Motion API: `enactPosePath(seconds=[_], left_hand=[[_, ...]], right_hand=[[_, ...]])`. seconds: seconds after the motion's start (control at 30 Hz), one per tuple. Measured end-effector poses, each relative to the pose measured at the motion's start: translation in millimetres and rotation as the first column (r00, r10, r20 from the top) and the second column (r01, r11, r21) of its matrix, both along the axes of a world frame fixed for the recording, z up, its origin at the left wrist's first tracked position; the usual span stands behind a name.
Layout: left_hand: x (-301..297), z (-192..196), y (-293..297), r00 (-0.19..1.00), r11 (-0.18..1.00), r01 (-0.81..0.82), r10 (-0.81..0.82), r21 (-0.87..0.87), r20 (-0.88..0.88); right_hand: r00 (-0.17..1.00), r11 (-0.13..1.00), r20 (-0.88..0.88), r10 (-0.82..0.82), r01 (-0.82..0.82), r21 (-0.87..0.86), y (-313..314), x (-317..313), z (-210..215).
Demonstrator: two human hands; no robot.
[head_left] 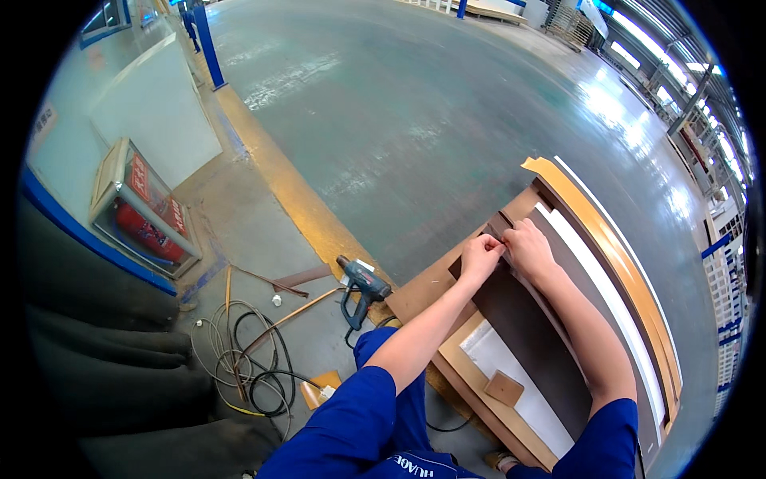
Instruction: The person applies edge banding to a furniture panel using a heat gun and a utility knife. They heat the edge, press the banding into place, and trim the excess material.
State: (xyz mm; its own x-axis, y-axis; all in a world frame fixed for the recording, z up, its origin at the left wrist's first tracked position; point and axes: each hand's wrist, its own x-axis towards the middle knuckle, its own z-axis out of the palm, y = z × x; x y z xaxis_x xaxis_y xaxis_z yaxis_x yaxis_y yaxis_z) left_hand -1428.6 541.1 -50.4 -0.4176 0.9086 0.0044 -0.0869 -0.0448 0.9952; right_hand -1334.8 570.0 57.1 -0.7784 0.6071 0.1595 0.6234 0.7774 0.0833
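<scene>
My left hand [482,257] is closed in a pinch at the far end of a dark brown curved panel [519,319]. Right beside it, my right hand [528,246] has its fingers curled and pressed together. Between the fingertips of both shows the end of a narrow dark strip [492,232], which seems to follow the panel's curved edge. My fingers partly cover it. The panel lies on a stack of boards. Nearer to me, a small square brown block [504,389] sits on a white sheet [487,348].
Left of the boards, a heat gun [365,286] rests near the stack's edge. Coiled cables [251,363] lie on the floor. A glass-fronted box [148,211] with red extinguishers stands by the wall. Curved yellow [606,231] and white strips [594,275] lie along the stack's right side.
</scene>
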Motion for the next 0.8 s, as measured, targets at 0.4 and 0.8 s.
enactPosePath(seconds=[0.4, 0.8], left_hand=[[1.5, 0.5, 1.2, 1.0, 1.0, 0.001, -0.001, -0.027, -0.009], [5.8, -1.8, 3.9, 0.998, 0.999, 0.05, -0.05, 0.005, -0.03]], right_hand=[[0.999, 0.998, -0.038, -0.039, 0.037, -0.043, -7.5, 13.1, 7.2], [0.997, 0.994, -0.015, -0.079, 0.078, -0.081, -11.1, 48.0, 5.2]])
